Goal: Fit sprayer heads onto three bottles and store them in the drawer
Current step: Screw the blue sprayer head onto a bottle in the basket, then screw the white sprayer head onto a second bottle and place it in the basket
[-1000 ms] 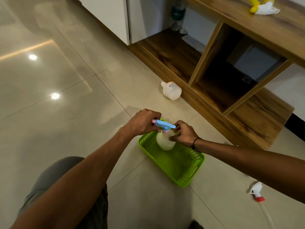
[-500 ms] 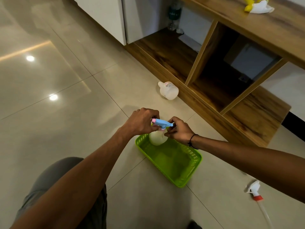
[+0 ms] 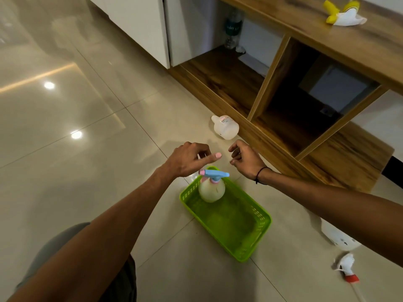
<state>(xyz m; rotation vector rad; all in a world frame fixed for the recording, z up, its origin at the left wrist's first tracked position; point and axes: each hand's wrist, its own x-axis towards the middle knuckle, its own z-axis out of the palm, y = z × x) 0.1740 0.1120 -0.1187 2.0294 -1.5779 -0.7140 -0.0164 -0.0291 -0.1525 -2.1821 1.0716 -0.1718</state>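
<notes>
Both hands, left (image 3: 189, 159) and right (image 3: 246, 159), loosely open above capped bottle (image 3: 211, 188) in green basket (image 3: 257, 236); 1 headless bottle (image 3: 225, 127) beside shelf unit (image 3: 283, 136), label unreadable; loose sprayer head (image 3: 346, 267) on floor.

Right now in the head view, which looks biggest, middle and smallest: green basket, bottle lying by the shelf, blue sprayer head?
1. green basket
2. bottle lying by the shelf
3. blue sprayer head
The bottle lies farther from the camera, so only looks count here.

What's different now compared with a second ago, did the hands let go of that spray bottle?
Yes. Both hands released the spray bottle: the left hand and right hand lifted off its blue sprayer head and now hover open beyond it. The bottle stays upright in the green basket. The headless bottle by the cabinet and the loose red-collared sprayer head lie unmoved on the floor.
</notes>
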